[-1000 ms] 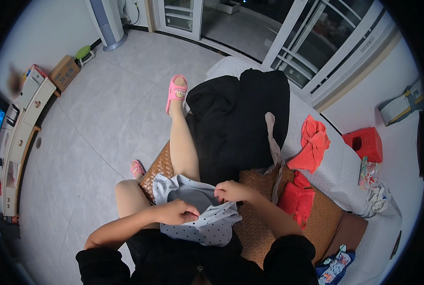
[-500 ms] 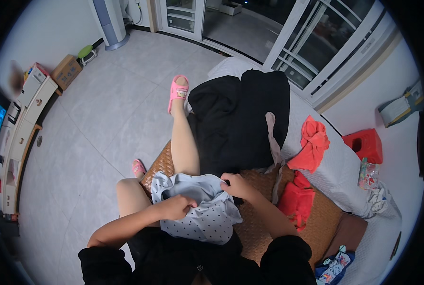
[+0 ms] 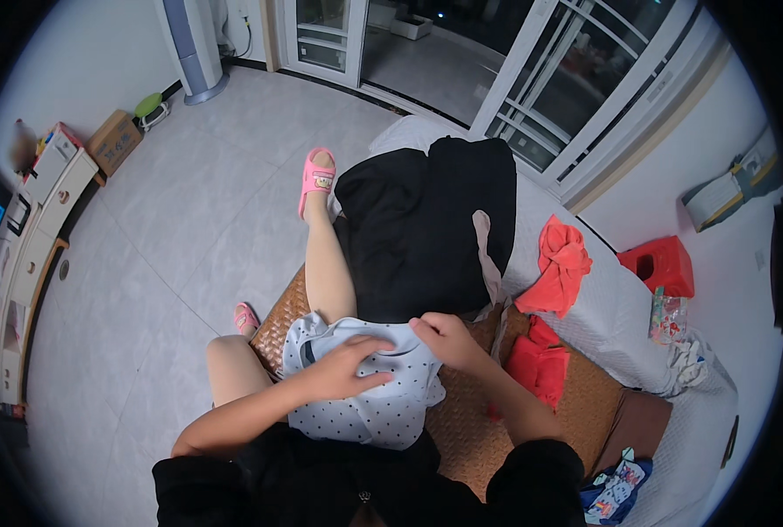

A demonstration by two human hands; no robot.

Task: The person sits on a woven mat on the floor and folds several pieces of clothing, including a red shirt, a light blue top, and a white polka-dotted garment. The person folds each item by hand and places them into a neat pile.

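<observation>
A light blue garment with dark polka dots (image 3: 369,413) lies across my lap. My left hand (image 3: 349,367) rests on its middle with fingers spread, thumb apart, gripping nothing. At the garment's far right edge, my right hand (image 3: 442,338) pinches the fabric between thumb and fingers. Just beyond, a large black cloth (image 3: 435,228) is spread over the seat beside my leg. A greyish-pink strap of cloth (image 3: 488,255) trails along its right side.
I sit on a woven brown mat (image 3: 479,448). To the right are a coral cloth (image 3: 558,263), a red cloth bundle (image 3: 539,364), a brown cushion (image 3: 630,430) and a red plastic stool (image 3: 664,265). A low cabinet (image 3: 58,198) stands left; sliding doors (image 3: 541,97) are at the back.
My left hand has let go of the garment's near edge and opened flat over it. The garment's opening has closed down. My right hand keeps its pinch at the far right edge.
</observation>
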